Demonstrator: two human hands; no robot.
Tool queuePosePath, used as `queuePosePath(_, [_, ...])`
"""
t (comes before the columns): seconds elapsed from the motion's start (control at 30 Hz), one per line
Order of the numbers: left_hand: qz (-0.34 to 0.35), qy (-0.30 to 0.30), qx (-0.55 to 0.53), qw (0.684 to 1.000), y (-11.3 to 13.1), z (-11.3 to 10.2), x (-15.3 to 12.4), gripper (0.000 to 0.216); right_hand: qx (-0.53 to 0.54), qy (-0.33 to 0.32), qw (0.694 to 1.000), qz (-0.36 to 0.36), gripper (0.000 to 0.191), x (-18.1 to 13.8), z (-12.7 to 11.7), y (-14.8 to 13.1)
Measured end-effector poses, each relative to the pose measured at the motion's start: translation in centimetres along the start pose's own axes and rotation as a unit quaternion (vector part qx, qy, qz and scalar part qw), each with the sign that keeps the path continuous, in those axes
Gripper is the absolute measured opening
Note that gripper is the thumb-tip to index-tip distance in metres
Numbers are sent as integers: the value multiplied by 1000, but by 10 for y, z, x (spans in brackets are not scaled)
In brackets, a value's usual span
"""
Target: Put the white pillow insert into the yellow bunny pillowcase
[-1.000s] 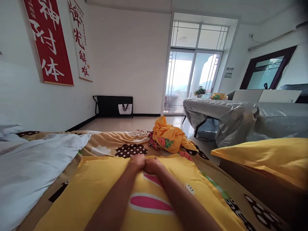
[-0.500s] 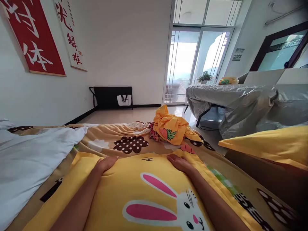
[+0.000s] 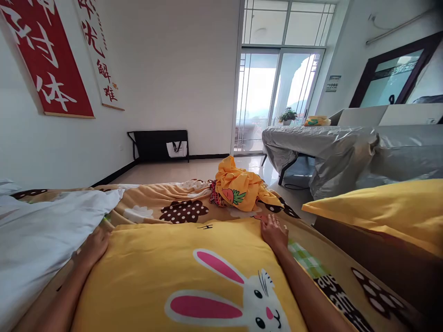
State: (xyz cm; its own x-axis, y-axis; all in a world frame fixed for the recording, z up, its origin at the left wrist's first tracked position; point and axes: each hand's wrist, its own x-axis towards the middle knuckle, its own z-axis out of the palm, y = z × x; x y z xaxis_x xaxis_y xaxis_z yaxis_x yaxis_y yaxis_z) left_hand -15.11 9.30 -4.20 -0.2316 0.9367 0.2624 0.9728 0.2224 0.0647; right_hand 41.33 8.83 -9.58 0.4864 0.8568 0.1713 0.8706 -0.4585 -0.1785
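Observation:
A plump yellow pillow (image 3: pixel 145 272) with a white rabbit print lies in front of me on a patterned brown blanket (image 3: pixel 138 203). My left hand (image 3: pixel 96 245) is at its far left corner, fingers bent against the edge and partly hidden. At the far right corner, my right hand (image 3: pixel 274 231) holds the pillow's edge with bent fingers. Beyond the pillow sits a crumpled orange cloth (image 3: pixel 238 186) with a carrot print.
A white pillow (image 3: pixel 51 230) lies along the left. On the right, yellow fabric (image 3: pixel 387 207) rests on a brown box (image 3: pixel 363 244). Farther back, a table under silvery plastic (image 3: pixel 332 143) stands before glass doors. A black folded frame (image 3: pixel 152 145) leans against the wall.
Both hands have moved outward from the pillow's top to its far corners. The flat yellow margins at its sides no longer show spread out. The view has shifted slightly.

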Motion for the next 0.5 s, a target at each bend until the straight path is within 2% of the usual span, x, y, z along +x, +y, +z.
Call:
queuePosePath(0.07, [3, 17, -24, 1000, 21, -26, -19, 57, 32, 45, 998, -37, 56, -27, -35, -15])
queuePosePath(0.1, [37, 19, -43, 998, 39, -38, -32, 57, 54, 55, 993, -84, 56, -46, -52, -27])
queuePosePath(0.13, [104, 28, -65, 992, 62, -48, -49, 54, 67, 52, 987, -138, 55, -67, -67, -41])
queuePosePath(0.17, [205, 8, -93, 974, 87, -56, -67, 54, 93, 44, 972, -213, 56, -90, -80, -56])
queuePosePath(0.23, [328, -58, -130, 934, 133, -62, -104, 55, 133, -4, 929, -346, 56, -133, -96, -83])
queuePosePath(0.3, [378, -115, -130, 909, 155, -57, -132, 55, 134, -68, 908, -392, 57, -163, -98, -93])
queuePosePath(0.33, [372, -119, -122, 912, 154, -51, -141, 55, 123, -89, 910, -386, 59, -171, -94, -90])
queuePosePath(0.4, [315, -90, -95, 940, 126, -35, -149, 56, 93, -96, 933, -335, 61, -175, -79, -64])
queuePosePath(0.5, [201, -44, -69, 976, 49, -6, -152, 60, 47, -74, 969, -233, 61, -165, -46, 1])
